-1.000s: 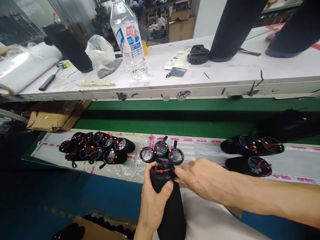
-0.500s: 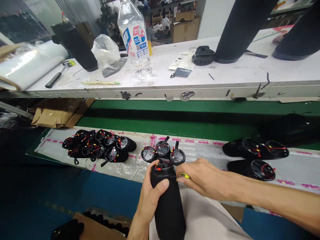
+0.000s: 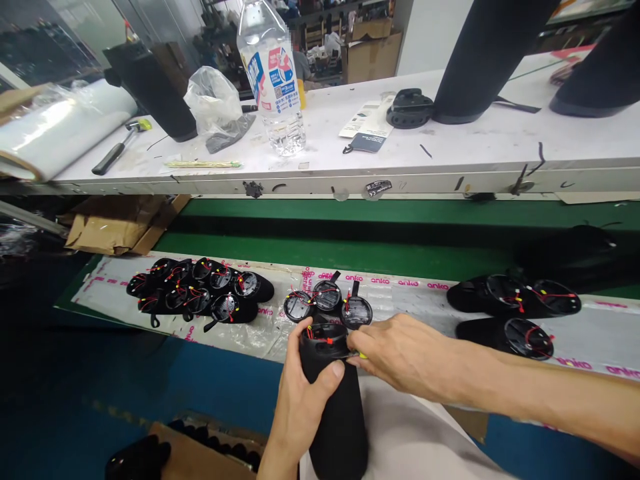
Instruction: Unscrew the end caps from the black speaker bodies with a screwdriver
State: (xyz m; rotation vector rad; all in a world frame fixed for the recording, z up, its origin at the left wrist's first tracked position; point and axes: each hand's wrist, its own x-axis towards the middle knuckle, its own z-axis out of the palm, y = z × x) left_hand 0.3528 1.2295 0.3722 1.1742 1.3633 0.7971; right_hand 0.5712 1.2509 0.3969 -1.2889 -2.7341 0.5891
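My left hand [image 3: 305,403] is wrapped around a black fabric-covered cylinder [image 3: 340,427], thumb across its front near the top. The cylinder stands tilted against my lap. Red wires with small connectors show in its open black upper end [image 3: 325,332]. At the right side of that rim, my right hand [image 3: 395,350] is closed around a small tool with a yellow-green handle [image 3: 363,356]. Its thin tip meets the rim area; the exact kind of tool is hidden by my fingers. Just beyond lie several round black caps [image 3: 327,295], some with straps.
More black cylinders with red wires lie in a group [image 3: 200,293] at left and another [image 3: 505,337] at right on the plastic-covered bench [image 3: 410,300]. The white shelf [image 3: 320,147] above holds a water bottle [image 3: 280,87], a hammer [image 3: 120,148] and upright black cylinders [image 3: 480,73].
The cylinder's top has tipped, showing more of its open end and wires. My right hand has moved slightly left, bringing the tool against the rim. My left thumb has shifted right.
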